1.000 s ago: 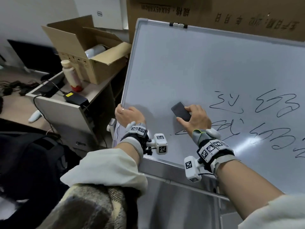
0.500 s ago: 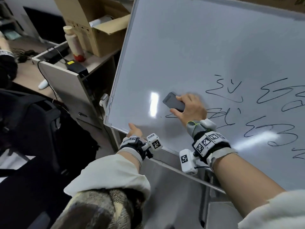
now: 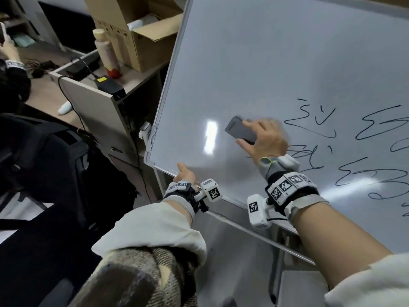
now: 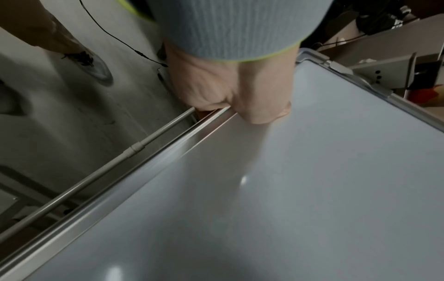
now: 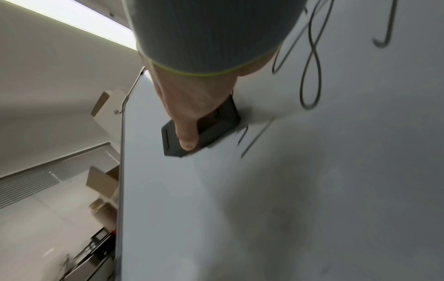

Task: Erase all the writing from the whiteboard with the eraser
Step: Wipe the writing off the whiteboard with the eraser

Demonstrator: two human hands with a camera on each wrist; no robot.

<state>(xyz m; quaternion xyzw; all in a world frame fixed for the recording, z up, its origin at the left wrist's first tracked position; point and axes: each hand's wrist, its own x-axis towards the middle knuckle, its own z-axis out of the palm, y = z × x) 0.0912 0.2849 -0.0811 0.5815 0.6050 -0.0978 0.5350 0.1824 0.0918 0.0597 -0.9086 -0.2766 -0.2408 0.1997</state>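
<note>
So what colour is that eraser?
Dark grey, nearly black; the eraser shows best from the right wrist.

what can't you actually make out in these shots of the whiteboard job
- Writing: the head view's right edge cuts it off; right hand covers some.
- Eraser: its wiping face is against the whiteboard in every view.
- Left hand: fingers hidden behind the bottom frame, left wrist view.
- Right hand: motion-blurred, head view.
</note>
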